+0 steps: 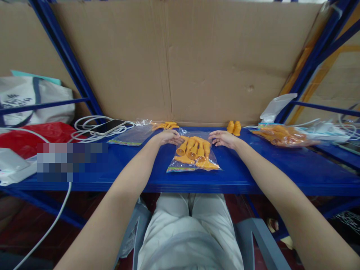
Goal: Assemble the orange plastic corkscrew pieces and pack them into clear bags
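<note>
Pale trousers [194, 232] are seen nearest cam, below front edge of blue shelf [232, 167]. Clear bag [172, 166] w/ orange parts [192, 150] is laid flat mid-shelf, just behind that edge, btwn L hand [170, 137] (upper-L corner) and R hand [223, 138] (upper-R corner). Both are loosely curled; whether bag is pinched by either can't be told. Side room: shelf surface is exposed btwn R forearm [267, 175] and filled bag [281, 135], far R.

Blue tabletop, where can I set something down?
The blue tabletop is bare between right forearm and orange-filled bag, and between left forearm and flat clear bag. Crowded: the left end, with red plastic and phone.
</note>
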`<state>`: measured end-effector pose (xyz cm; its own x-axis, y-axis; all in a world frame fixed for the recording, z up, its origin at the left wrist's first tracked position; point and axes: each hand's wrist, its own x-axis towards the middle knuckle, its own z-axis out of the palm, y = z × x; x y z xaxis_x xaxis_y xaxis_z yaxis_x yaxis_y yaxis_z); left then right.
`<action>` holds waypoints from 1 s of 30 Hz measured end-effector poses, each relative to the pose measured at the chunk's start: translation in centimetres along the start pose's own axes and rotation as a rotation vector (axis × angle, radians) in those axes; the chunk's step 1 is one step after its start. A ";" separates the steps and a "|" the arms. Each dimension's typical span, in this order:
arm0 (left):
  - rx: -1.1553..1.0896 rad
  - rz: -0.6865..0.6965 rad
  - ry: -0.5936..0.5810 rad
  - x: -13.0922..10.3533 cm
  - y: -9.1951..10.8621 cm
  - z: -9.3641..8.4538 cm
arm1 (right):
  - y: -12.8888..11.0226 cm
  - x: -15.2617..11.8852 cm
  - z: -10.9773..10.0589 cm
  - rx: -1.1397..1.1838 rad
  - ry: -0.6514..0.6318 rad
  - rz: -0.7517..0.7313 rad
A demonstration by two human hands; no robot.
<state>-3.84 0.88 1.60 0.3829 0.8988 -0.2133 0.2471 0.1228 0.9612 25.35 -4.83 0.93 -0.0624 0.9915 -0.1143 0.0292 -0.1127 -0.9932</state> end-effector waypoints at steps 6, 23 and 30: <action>-0.032 -0.010 0.008 0.1 0.1 -0.1 | -0.1 -0.3 0.7 0.044 0.059 -0.003; -0.113 -0.038 -0.009 0.5 0.0 -0.5 | -1.1 -1.5 2.0 -0.107 0.146 0.047; -0.188 0.028 0.062 0.6 -0.1 0.1 | -0.8 -1.2 2.0 -0.074 0.117 0.049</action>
<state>-3.59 1.37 1.36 0.3305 0.9263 -0.1809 0.0641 0.1692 0.9835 23.45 -6.05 1.85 0.0572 0.9863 -0.1547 0.1032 -0.1600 -0.9817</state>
